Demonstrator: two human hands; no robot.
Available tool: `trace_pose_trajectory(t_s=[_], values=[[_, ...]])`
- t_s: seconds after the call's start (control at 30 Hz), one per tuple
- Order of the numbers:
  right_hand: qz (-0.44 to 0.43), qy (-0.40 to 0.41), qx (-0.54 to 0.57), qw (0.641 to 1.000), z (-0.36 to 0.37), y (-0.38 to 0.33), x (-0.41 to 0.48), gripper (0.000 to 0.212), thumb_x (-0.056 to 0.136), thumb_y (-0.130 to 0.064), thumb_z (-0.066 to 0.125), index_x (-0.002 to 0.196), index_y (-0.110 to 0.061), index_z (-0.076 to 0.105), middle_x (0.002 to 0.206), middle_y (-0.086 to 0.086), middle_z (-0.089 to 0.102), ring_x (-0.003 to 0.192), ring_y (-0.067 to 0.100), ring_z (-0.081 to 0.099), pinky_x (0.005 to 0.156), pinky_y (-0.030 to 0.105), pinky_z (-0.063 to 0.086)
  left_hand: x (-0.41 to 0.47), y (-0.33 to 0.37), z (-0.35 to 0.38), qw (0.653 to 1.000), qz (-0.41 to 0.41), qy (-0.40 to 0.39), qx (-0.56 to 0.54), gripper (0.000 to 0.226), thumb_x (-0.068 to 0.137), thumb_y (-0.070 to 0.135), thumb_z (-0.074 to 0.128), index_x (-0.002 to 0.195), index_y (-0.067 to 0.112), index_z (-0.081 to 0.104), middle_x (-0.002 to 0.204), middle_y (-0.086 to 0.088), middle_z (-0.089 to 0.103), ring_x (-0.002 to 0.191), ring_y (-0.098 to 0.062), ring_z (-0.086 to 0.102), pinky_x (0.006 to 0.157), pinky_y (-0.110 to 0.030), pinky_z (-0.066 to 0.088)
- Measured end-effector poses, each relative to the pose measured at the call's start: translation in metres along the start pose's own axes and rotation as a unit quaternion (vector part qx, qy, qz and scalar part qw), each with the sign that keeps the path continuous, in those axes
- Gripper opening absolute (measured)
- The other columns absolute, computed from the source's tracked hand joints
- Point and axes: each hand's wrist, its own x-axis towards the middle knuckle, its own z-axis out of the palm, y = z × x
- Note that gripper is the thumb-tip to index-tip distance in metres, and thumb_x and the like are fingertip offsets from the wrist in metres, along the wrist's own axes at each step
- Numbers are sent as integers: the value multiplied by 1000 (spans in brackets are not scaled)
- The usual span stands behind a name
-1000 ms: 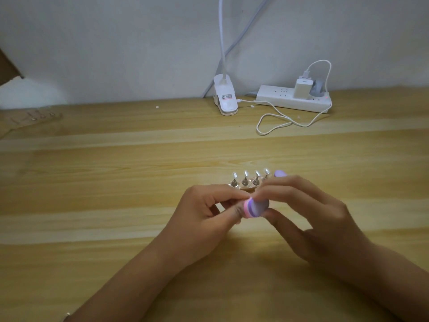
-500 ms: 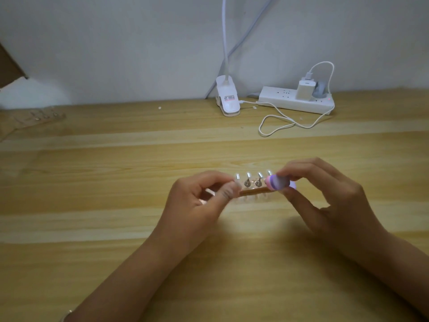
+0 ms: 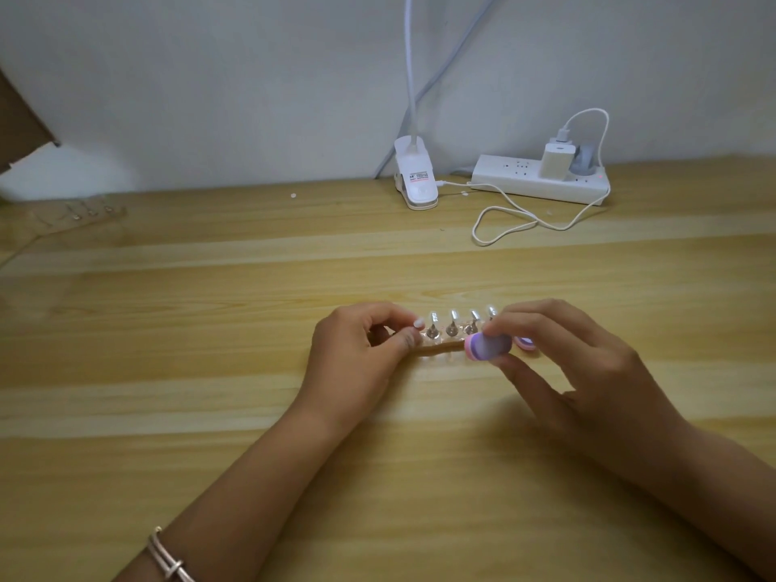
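Observation:
A clear plastic strip [image 3: 451,329] holding several small metal-tipped pieces lies on the wooden table [image 3: 210,371]. My left hand [image 3: 361,354] pinches a tiny white piece at the strip's left end between thumb and forefinger. My right hand [image 3: 562,354] holds a small round pink-and-purple container [image 3: 487,346] between thumb and fingers, just in front of the strip's right end. A second pink-and-purple round piece [image 3: 525,343] shows behind that hand, mostly hidden.
At the back stand a white clip lamp base [image 3: 415,182] and a white power strip [image 3: 541,180] with a charger and looping white cable [image 3: 516,224]. Another clear strip [image 3: 75,214] lies at the far left. A brown cardboard corner [image 3: 21,123] leans by the wall.
My right hand carried the pink-and-purple container from in front of my left hand up and right to the strip's right end. My left hand moved up to the strip's left end.

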Motion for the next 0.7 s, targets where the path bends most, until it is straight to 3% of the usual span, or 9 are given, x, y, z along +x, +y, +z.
trace_pose_trajectory(t_s=[0.17, 0.23, 0.37, 0.43, 0.53, 0.6, 0.7], values=[[-5, -9, 5, 1000, 2, 0, 0, 16, 95, -10, 62, 104, -2, 72, 102, 3, 67, 97, 11, 59, 90, 15, 46, 0, 2, -1, 994, 21, 20, 101, 14, 80, 23, 77, 89, 34, 75, 82, 11, 62, 76, -5, 49, 87, -39, 45], [3, -8, 4, 1000, 3, 1, 0, 17, 95, -12, 62, 104, -2, 72, 102, 3, 67, 96, 7, 56, 90, 15, 46, -1, 5, 1, 990, 19, 16, 137, 17, 79, 32, 77, 94, 37, 73, 89, 13, 61, 91, -10, 51, 94, -37, 40], [20, -3, -11, 1000, 3, 3, -1, 15, 89, -5, 68, 103, -2, 72, 101, -4, 62, 93, 1, 48, 91, 15, 42, -1, 6, -2, 976, 34, -17, 214, 15, 78, 41, 74, 93, 40, 72, 92, 16, 58, 98, -8, 46, 84, -23, 23], [21, 3, -16, 1000, 0, 4, 0, 15, 88, -3, 68, 102, -2, 72, 99, -3, 64, 90, 7, 54, 89, 16, 44, -2, 4, -10, 970, 44, -34, 237, 11, 77, 42, 73, 88, 43, 69, 91, 17, 57, 96, -6, 44, 79, -22, 19], [23, 11, -20, 999, -2, 4, 0, 14, 87, -1, 68, 101, -2, 72, 96, 3, 67, 86, 23, 64, 81, 24, 49, -6, 1, -22, 976, 15, -72, 204, 20, 60, 59, 66, 76, 47, 65, 90, 18, 57, 95, -3, 45, 86, -27, 29], [25, 10, -18, 999, -2, 3, 0, 14, 87, -2, 67, 101, -3, 72, 96, 3, 68, 86, 23, 64, 81, 25, 49, -7, 2, -25, 986, -1, -85, 146, 32, 49, 66, 60, 75, 48, 68, 89, 16, 59, 97, 1, 47, 88, -30, 36], [31, -4, -12, 999, 0, 4, -1, 13, 89, -5, 67, 101, -3, 71, 95, 2, 67, 86, 19, 63, 82, 26, 50, -7, 6, -20, 992, 28, -68, 100, 22, 56, 54, 71, 76, 45, 72, 88, 13, 60, 99, -4, 51, 90, -28, 37]])
